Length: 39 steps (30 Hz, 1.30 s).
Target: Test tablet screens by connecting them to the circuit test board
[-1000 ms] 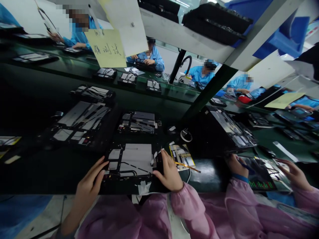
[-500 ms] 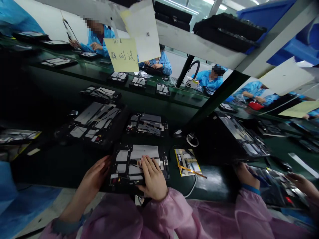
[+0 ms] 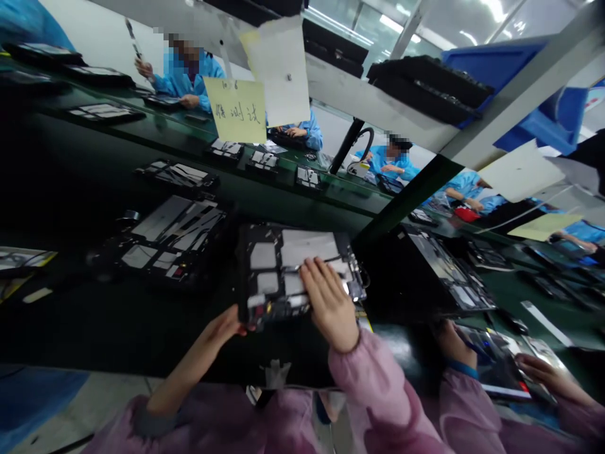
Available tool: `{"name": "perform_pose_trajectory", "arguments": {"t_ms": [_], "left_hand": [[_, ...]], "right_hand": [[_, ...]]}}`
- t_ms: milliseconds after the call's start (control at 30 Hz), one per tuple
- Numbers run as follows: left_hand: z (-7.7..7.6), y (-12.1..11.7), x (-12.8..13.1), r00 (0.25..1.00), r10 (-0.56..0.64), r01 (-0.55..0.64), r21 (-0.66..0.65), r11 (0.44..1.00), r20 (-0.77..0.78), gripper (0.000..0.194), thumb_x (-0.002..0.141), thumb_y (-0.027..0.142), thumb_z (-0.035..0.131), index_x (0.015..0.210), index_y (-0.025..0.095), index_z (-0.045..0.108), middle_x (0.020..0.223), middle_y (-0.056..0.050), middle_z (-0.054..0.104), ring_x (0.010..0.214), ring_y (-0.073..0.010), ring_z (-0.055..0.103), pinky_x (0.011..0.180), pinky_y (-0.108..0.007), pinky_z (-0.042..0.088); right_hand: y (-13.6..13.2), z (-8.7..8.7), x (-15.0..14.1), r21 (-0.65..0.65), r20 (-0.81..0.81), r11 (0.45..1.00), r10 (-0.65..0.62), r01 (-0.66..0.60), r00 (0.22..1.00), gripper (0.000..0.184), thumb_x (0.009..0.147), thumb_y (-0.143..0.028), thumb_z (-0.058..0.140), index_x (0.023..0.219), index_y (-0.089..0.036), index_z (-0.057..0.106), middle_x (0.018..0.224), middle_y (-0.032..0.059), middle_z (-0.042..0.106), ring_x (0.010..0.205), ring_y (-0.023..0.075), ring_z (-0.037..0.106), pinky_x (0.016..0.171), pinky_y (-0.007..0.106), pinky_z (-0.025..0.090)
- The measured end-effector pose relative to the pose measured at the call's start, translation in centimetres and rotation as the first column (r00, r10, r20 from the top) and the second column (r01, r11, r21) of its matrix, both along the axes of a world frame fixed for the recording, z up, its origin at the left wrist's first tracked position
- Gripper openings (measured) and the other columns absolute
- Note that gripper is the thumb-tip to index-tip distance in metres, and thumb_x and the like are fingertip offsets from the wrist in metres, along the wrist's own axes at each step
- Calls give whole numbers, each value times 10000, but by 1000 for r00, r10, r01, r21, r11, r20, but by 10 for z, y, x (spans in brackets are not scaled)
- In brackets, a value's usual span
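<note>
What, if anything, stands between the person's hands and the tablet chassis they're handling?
Nothing visible does. The right hand lies directly on the tablet chassis, and the left hand meets its lower left corner with no object between.

1. The right hand covers the lower middle of the tablet, hiding whatever lies beneath it.
2. Just beyond the right hand, the small parts along the tablet's edge are too small to tell.
3. Far ahead of the hands, the writing on the yellow note is too small to read clearly.
4. Right of the hands, a neighbour's hand hides part of a dark tablet.
</note>
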<state>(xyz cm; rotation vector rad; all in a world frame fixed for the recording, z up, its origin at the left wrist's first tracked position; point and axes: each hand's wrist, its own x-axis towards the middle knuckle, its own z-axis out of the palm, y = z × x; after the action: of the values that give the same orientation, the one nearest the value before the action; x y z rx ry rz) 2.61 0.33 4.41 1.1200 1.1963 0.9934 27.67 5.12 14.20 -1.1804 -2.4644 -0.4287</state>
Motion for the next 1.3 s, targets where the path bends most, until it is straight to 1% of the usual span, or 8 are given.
{"name": "perform_pose_trajectory", "arguments": {"t_ms": [100,267,533,733,833,933,1067,1300], "left_hand": [[-17,13,2,959,-147,188,155,970,-242,299,860,423,550,1081,281,693,1101,-50,716,990,-241,672,934,-391,522],[-44,17,3,878,3,200,372,906,-479,226,920,321,486,1039,291,675,1067,-22,720,1005,-188,670,915,-319,538],[-48,27,3,891,-5,203,388,899,-453,213,922,304,488,1022,303,676,985,-4,730,895,-141,694,811,-222,556],[-34,30,14,992,-52,63,-98,993,111,313,844,384,600,1122,256,662,1159,-76,695,1057,-240,657,942,-389,520],[-23,55,38,796,185,70,-391,918,577,346,813,279,653,1140,169,633,1220,-145,659,1119,-262,632,992,-409,483],[-13,97,65,632,427,-51,-515,856,647,167,824,144,612,990,148,633,1030,-125,704,991,-208,680,998,-369,475],[-4,132,84,614,469,-24,-579,815,635,126,887,223,569,977,141,602,921,-107,700,864,-186,692,944,-384,517],[9,43,80,605,308,62,-429,901,734,196,862,256,620,1043,184,596,1135,-93,684,1042,-189,658,1003,-377,486]], "right_hand": [[95,14,23,7,61,989,-145,145,987,632,863,-13,336,1486,-125,333,1511,117,381,1452,250,239,1164,475,278],[247,-15,52,-234,252,858,-401,457,881,669,778,9,466,1435,-71,371,1487,176,396,1391,280,340,1120,420,311],[322,-63,57,-367,246,834,-341,413,907,648,760,-195,722,1361,-174,481,1435,149,476,1325,281,442,1075,410,365],[309,-49,32,-430,156,842,-286,326,945,359,980,-314,418,1271,-180,581,1248,103,633,1137,203,600,988,313,428],[276,-53,10,-500,158,833,-182,238,970,315,967,-394,461,1152,-234,660,1096,38,700,1020,164,645,916,240,451],[245,-57,-7,-504,171,829,-182,244,968,371,926,-461,529,1153,-198,657,1129,90,676,1046,195,630,909,256,446],[217,-45,-14,-471,182,821,-267,322,947,427,947,-510,461,1119,-177,666,1077,120,666,978,213,648,854,277,461],[138,-26,9,-479,29,843,-263,245,964,397,910,-546,515,1034,-210,686,1014,85,632,904,206,649,813,280,472]]}}
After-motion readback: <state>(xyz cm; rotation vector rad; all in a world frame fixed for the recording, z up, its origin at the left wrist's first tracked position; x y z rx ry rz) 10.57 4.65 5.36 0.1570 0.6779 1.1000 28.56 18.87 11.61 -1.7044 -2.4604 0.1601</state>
